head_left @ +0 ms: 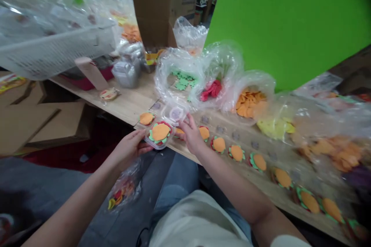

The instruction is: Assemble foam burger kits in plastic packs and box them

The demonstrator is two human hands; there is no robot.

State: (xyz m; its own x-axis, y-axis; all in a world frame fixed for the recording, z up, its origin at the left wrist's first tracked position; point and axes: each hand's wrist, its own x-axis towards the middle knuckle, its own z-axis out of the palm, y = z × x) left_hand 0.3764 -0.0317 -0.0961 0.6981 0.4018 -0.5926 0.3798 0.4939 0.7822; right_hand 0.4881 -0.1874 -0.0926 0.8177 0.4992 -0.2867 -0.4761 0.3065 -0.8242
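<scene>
Left hand (130,148) grip clamped on small clear plastic box (156,146), box overhanging near edge of pale wooden table (127,104). Right hand (189,135) grip loose, fingers apart, touching same box. Hinged clear lid (176,113) open. Risk, likely: box tilts at table edge, orange-green-red felt stack (160,132) slides out, drops off table.

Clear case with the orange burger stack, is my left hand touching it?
Touching. The head view shows the left hand with its fingertips pressed against the near left edge of the clear case, no gap between them.
</scene>
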